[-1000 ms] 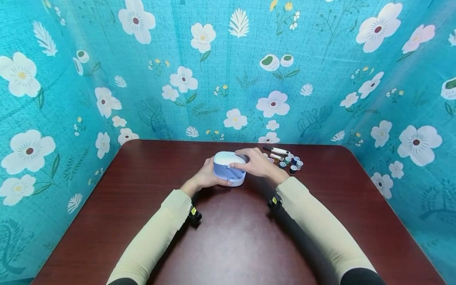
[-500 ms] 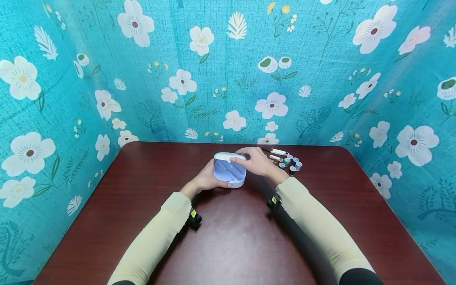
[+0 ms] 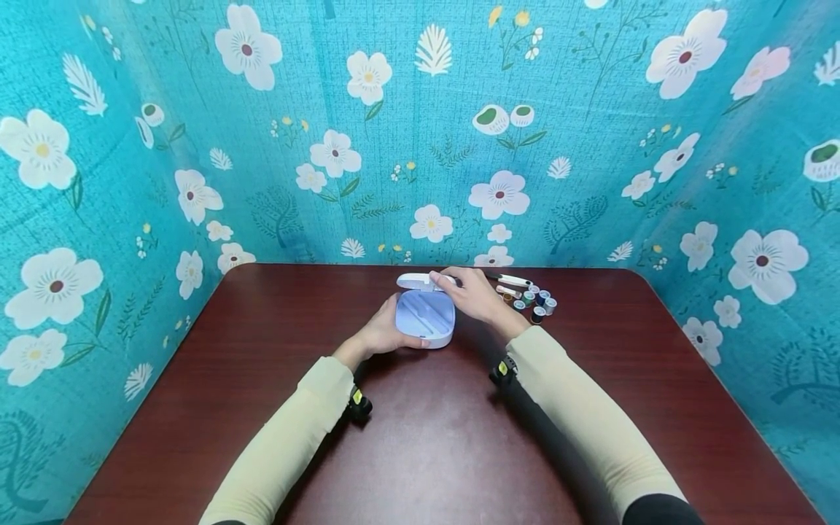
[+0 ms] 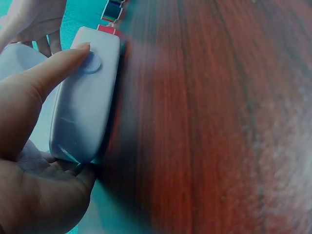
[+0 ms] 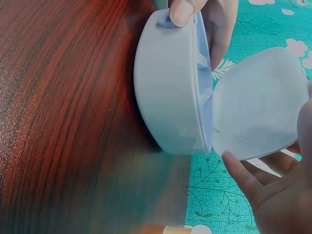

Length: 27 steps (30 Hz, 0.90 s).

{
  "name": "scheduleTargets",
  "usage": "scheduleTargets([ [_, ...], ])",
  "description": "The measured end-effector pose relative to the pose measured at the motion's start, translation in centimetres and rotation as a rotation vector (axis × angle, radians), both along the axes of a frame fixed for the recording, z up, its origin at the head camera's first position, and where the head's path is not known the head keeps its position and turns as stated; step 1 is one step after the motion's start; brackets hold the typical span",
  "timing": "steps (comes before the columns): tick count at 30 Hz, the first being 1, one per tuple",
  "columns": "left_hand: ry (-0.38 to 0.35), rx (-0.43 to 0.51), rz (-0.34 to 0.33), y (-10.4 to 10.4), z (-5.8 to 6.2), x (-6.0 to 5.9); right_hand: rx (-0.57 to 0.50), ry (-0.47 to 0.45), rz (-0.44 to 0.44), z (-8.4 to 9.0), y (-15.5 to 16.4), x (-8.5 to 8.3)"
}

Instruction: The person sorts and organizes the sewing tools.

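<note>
A small white box with rounded corners stands on the table, its hinged lid swung up at the back. Dividers split its pale lavender inside into compartments, and no contents show there. My left hand grips the base from the left; in the left wrist view its thumb lies by a round tab on the box's front wall. At the back right, my right hand holds the lid by its edge. The right wrist view shows the lid standing well away from the base.
Several thread spools in different colours stand on the dark wooden table, right of my right hand. Behind them lies a slim black-and-white pen-like tool. A floral turquoise curtain hangs along the table's back and sides.
The lid has swung from partly covering the box to raised at the back, following my right hand, and the divided inside now shows fully. My left hand keeps its grip on the base.
</note>
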<state>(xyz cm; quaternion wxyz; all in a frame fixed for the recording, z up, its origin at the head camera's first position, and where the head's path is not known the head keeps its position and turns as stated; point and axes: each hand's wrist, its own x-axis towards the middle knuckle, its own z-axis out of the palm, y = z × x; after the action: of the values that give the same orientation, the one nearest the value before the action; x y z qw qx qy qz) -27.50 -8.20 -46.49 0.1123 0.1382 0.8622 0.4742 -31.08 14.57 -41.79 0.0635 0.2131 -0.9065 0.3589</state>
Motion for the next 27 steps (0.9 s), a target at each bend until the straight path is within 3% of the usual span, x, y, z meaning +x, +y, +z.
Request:
scheduleTargets([
  [14,-0.004,-0.011,0.006,0.1,-0.2,-0.1,0.014,-0.059,0.032,0.1,0.5,0.1],
  [27,0.001,0.0,0.004,0.1,0.0,0.0,0.027,-0.039,0.05,-0.4,1.2,-0.5],
])
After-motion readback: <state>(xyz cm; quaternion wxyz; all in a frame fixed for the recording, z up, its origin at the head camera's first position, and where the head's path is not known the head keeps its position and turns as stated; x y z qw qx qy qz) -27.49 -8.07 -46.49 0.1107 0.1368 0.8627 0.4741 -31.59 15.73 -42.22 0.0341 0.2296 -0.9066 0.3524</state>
